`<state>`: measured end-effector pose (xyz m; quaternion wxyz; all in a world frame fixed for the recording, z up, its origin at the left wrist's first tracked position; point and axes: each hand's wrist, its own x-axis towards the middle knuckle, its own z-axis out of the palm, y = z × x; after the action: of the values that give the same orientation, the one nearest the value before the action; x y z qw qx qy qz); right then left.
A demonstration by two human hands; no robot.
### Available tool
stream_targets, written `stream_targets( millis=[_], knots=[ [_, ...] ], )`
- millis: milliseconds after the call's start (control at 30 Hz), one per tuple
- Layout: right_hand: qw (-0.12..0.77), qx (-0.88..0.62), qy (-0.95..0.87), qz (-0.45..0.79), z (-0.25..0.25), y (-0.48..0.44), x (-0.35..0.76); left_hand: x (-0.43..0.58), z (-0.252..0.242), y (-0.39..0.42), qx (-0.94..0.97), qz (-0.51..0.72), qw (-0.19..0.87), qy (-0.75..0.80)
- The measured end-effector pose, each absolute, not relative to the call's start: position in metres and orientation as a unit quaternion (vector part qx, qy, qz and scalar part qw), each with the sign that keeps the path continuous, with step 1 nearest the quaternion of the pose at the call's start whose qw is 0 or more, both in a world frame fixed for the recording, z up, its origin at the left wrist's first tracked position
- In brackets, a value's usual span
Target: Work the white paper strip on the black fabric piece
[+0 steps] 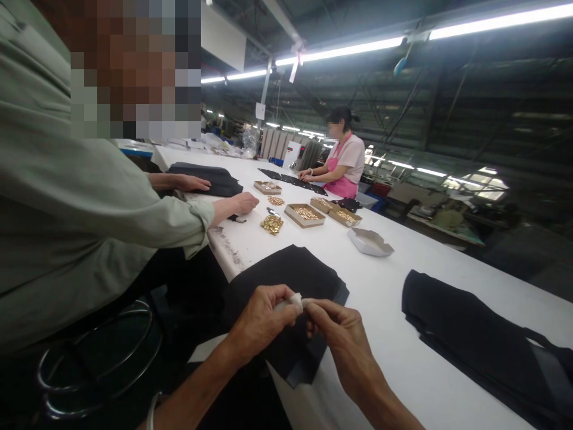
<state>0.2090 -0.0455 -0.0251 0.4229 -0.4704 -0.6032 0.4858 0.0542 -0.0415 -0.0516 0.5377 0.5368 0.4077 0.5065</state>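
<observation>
My left hand (262, 319) and my right hand (338, 340) meet in front of me above a folded black fabric piece (290, 280) lying at the table's near edge. Both hands pinch a small white piece (296, 300) between thumb and fingers; the left hand's fingertip looks wrapped in white. What the white piece is cannot be made out. The fingers of both hands are curled closed around it.
A person in a green shirt (67, 209) sits close on my left, hands on black fabric (210, 178). Cardboard trays of gold metal parts (305, 214), a loose gold pile (271, 224), a white paper tray (370, 242) and another black fabric (470, 340) lie on the white table (403, 280). A worker in pink (344, 158) sits farther along.
</observation>
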Motion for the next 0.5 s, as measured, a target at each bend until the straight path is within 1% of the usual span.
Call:
stream_targets(
  millis=[67,100,167,233,300,400,500],
  knots=[
    [0.421,-0.476,-0.577,0.513,-0.027,-0.048,0.208,0.053,-0.052,-0.042,0.553,0.493,0.523,0.421],
    [0.414,-0.482,-0.588,0.501,-0.028,-0.049,0.209,0.052,-0.053,-0.042,0.562,0.486,0.517,0.427],
    [0.390,-0.496,-0.647,0.428,-0.028,-0.050,0.211,0.051,-0.052,-0.043,0.576,0.469,0.509,0.435],
    [0.370,-0.502,-0.711,0.325,-0.028,-0.050,0.215,0.050,-0.050,-0.044,0.587,0.454,0.506,0.440],
    [0.367,-0.504,-0.737,0.260,-0.026,-0.049,0.219,0.049,-0.048,-0.045,0.591,0.444,0.504,0.446],
    [0.378,-0.521,-0.719,0.262,-0.020,-0.044,0.225,0.049,-0.046,-0.047,0.590,0.429,0.506,0.461],
    [0.357,-0.510,-0.727,0.291,-0.011,-0.042,0.226,0.049,-0.047,-0.049,0.592,0.417,0.508,0.466]
  ],
)
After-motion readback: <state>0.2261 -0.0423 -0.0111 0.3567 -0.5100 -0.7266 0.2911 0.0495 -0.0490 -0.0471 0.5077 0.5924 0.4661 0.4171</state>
